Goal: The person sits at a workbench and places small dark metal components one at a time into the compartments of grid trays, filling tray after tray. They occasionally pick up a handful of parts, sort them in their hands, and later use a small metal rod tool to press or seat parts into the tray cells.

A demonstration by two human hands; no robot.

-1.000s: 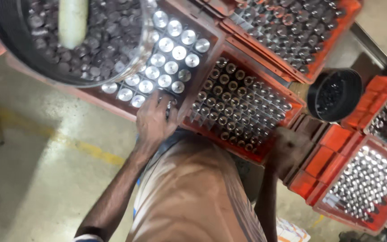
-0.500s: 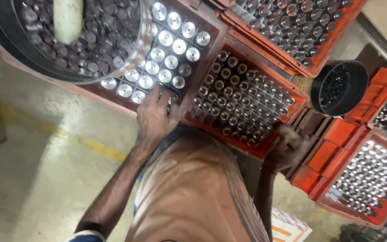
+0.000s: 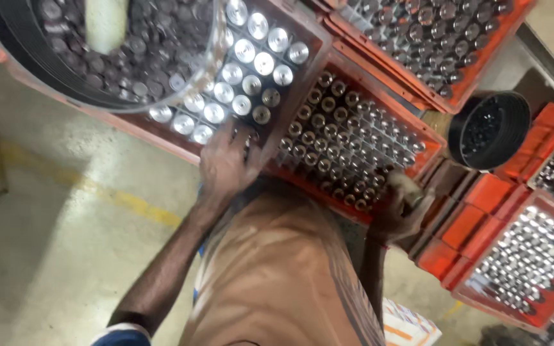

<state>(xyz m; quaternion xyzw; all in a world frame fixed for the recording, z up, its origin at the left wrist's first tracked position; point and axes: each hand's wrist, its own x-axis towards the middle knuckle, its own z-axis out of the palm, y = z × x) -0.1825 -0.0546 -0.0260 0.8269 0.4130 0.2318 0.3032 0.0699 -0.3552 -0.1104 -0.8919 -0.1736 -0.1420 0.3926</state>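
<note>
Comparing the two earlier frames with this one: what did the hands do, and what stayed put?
The right hand rose from beside the leg to the near edge of the crate of dark cylinders and now grips a small metal piece. The left hand stayed on the near edge of the crate of shiny round parts. The black bucket and the other crates did not move.

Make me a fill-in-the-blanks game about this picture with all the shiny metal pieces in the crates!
1. The crates that hold the metal cylinders are coloured ____.
2. The left hand rests on the edge of the crate of big silver round-topped cylinders, while the ____ hand grips a small metal piece.
3. The round black tub sits ____ the crates, not inside one.

Missing words: orange; right; between
</note>
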